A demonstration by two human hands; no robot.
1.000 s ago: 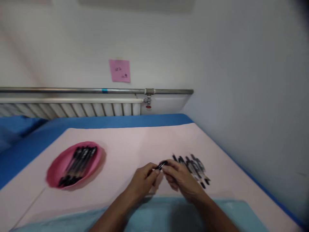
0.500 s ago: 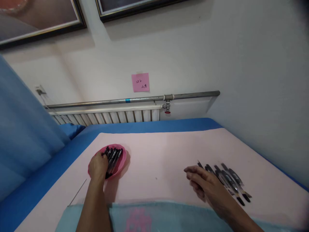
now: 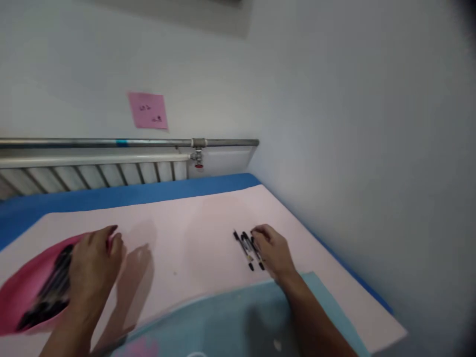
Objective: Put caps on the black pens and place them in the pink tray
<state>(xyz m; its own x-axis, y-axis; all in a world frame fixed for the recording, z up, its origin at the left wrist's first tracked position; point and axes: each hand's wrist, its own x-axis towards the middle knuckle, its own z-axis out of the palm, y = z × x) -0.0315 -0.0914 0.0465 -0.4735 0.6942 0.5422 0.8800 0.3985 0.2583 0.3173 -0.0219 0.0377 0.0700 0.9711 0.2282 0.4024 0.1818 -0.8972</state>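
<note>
A pink bowl [image 3: 28, 275] with several black-capped pens [image 3: 55, 282] in it is at the left, blurred by motion. My left hand [image 3: 94, 270] is closed on its right rim, and a bit of pink shows between thumb and fingers. The bowl looks raised off the pale pink sheet, where a shadow falls to the right. More clear pens with black ends [image 3: 243, 250] lie side by side on the sheet, right of the middle. My right hand [image 3: 273, 248] has its fingers curled down over the pens at their right side and hides part of them.
A pale pink sheet [image 3: 201, 223] covers the blue surface [image 3: 178, 188]. Light blue cloth [image 3: 208, 322] lies along the near edge. Behind are a white radiator [image 3: 111, 173], a metal pipe [image 3: 159, 143] and a pink note [image 3: 148, 110]. A wall [image 3: 353, 148] closes off the right.
The view has turned right. My left hand has shifted from the bowl's left side to its right rim, and the bowl appears larger and closer. My right hand now covers the right part of the pens.
</note>
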